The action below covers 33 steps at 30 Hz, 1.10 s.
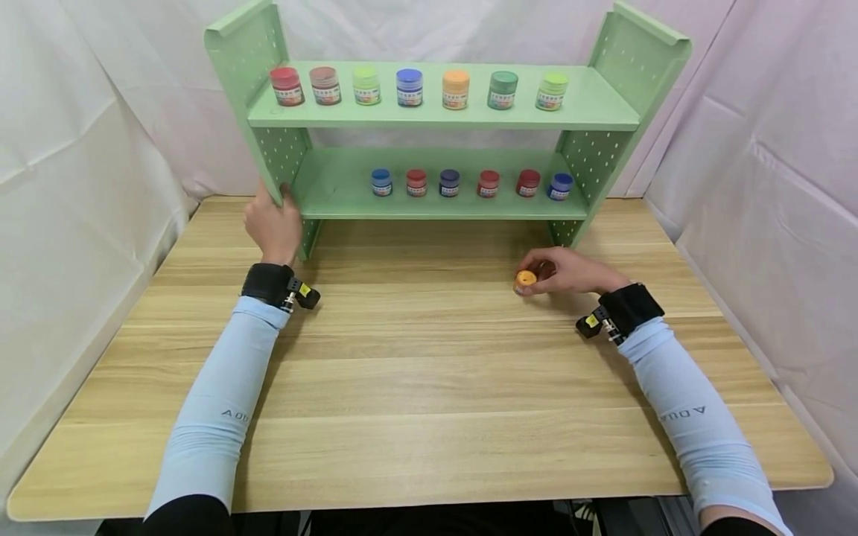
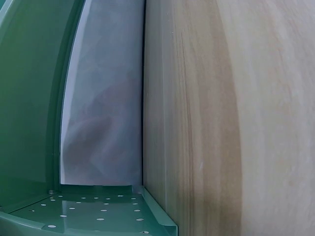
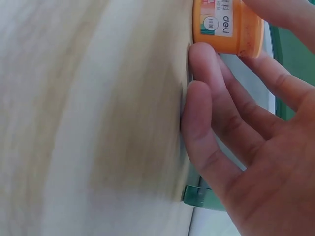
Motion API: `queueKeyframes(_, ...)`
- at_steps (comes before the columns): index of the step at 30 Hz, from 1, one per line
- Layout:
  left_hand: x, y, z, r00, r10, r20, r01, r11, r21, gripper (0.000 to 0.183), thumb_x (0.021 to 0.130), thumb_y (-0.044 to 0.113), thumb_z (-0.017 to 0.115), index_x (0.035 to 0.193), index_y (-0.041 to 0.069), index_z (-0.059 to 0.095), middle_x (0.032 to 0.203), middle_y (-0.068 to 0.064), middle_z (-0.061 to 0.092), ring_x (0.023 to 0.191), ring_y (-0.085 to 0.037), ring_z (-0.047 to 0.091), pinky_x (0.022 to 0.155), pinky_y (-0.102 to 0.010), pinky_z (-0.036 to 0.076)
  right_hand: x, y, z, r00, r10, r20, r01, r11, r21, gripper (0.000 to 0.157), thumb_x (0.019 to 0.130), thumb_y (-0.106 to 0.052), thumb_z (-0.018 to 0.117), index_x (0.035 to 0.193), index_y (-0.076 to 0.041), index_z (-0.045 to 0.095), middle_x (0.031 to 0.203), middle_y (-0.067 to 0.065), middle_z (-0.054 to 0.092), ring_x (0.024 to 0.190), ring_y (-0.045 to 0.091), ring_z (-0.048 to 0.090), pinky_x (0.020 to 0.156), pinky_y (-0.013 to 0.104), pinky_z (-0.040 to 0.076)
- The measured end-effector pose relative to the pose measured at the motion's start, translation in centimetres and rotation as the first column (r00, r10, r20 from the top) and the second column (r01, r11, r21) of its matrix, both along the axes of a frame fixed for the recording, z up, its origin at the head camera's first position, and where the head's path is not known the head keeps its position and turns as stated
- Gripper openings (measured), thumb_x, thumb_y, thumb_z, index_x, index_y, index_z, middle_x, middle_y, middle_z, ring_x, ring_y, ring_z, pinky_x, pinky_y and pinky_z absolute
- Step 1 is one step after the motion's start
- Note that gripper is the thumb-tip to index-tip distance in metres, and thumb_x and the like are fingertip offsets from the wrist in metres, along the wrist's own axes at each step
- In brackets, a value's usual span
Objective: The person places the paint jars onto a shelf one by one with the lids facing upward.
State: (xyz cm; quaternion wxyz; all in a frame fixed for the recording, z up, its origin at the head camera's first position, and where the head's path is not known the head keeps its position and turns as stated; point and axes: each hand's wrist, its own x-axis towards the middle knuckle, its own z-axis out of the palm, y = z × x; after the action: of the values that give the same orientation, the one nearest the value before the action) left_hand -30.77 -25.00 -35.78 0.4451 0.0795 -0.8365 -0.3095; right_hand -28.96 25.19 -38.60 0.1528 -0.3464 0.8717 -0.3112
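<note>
My right hand [image 1: 561, 271] pinches a small orange paint jar [image 1: 526, 278] low over the wooden table, in front of the shelf's right end. In the right wrist view, thumb and fingers close around that jar [image 3: 219, 22], and its printed label faces the camera. At the left, my left hand [image 1: 273, 225] grips the lower side panel of the green two-tier shelf [image 1: 442, 212], with part of the fingers hidden behind the panel. The left wrist view has the shelf's green metal [image 2: 34, 108] and the tabletop, but not the hand.
Several bigger paint jars, among them a red one [image 1: 287, 87] and an orange one [image 1: 455, 90], line the upper tier. Smaller jars, such as a blue one [image 1: 381, 182], stand in a row below. White cloth [image 1: 87, 149] hangs behind and beside the table [image 1: 429, 357].
</note>
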Motion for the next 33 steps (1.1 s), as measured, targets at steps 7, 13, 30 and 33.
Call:
queueKeyframes(7,0.0,0.1,-0.1,1.0,-0.005,-0.002,0.005,1.0,0.007,0.032,0.097,0.021,0.047,0.124,0.011,0.062,0.111,-0.004,0.067,0.063,-0.02,0.058,0.052,-0.029,0.028,0.1,0.2,-0.1,1.0,-0.011,0.029,0.011,1.0,-0.017,0.033,0.081,-0.026,0.075,0.109,-0.012,0.063,0.098,0.0,0.064,0.088,0.018,0.06,0.078,0.035,0.046)
queueKeyframes(13,0.1,0.0,-0.1,1.0,-0.003,-0.001,0.003,1.0,0.009,0.028,0.097,0.021,0.047,0.115,0.009,0.064,0.101,-0.008,0.07,0.062,-0.021,0.055,0.052,-0.029,0.029,0.4,-0.5,0.4,1.0,0.0,0.004,0.0,1.0,-0.025,0.03,0.082,-0.023,0.073,0.108,-0.011,0.064,0.096,0.0,0.064,0.086,0.018,0.06,0.076,0.034,0.047)
queueKeyframes(30,0.1,-0.1,-0.3,1.0,-0.004,-0.01,0.004,1.0,0.017,0.032,0.097,0.022,0.047,0.122,0.009,0.062,0.11,-0.006,0.067,0.068,-0.021,0.062,0.052,-0.029,0.031,0.3,-10.4,6.5,0.978,0.132,-0.158,-0.154,0.979,-0.134,0.029,0.085,-0.035,0.069,0.109,-0.02,0.064,0.093,-0.007,0.065,0.078,0.01,0.06,0.07,0.031,0.049)
queueKeyframes(33,-0.1,-0.2,-0.1,1.0,-0.002,-0.018,0.002,1.0,0.008,0.032,0.097,0.022,0.047,0.121,0.009,0.063,0.108,-0.006,0.068,0.067,-0.022,0.06,0.052,-0.03,0.031,0.1,-13.5,8.2,0.96,0.158,-0.232,-0.196,0.969,-0.149,0.03,0.085,-0.035,0.068,0.11,-0.019,0.064,0.094,-0.008,0.065,0.076,0.009,0.06,0.068,0.029,0.049)
